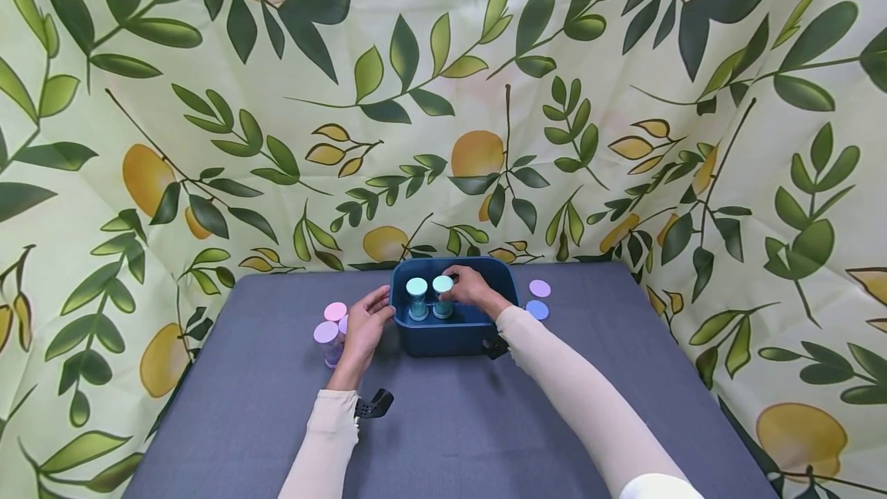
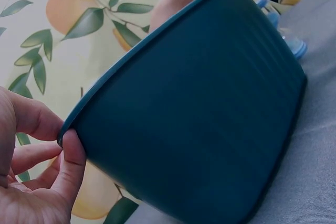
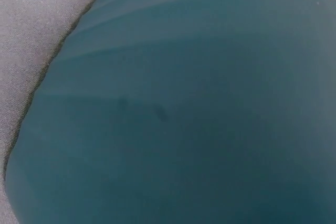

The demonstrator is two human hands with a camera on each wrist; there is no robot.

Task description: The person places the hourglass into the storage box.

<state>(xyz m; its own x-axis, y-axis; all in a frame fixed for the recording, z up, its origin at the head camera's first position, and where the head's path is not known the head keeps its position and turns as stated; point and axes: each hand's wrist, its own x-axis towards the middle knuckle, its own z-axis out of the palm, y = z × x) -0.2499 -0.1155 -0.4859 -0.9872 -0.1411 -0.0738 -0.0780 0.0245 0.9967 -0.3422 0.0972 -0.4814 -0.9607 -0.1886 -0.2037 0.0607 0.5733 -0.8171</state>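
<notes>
A dark blue bin [image 1: 449, 341] stands at the back of the table. Its left rim is pinched between the thumb and index finger of my left hand [image 1: 363, 327], seen close up in the left wrist view with the bin's outer wall [image 2: 184, 114]. My right hand [image 1: 471, 286] reaches over the bin and grips a teal-capped sand timer [image 1: 443, 309] near its top. Just left of that, a second teal-capped sand timer [image 1: 417, 303] stands upright inside. The bin's wall [image 3: 184, 103] fills most of the right wrist view and hides the right hand there.
Left of the bin, partly behind my left hand, stand several sand timers with pink and purple caps, among them a purple one [image 1: 328, 337]. At the right are a lilac-capped timer [image 1: 540, 288] and a blue-capped one [image 1: 537, 309]. Patterned cloth [image 1: 416, 199] borders the grey table [image 1: 443, 422].
</notes>
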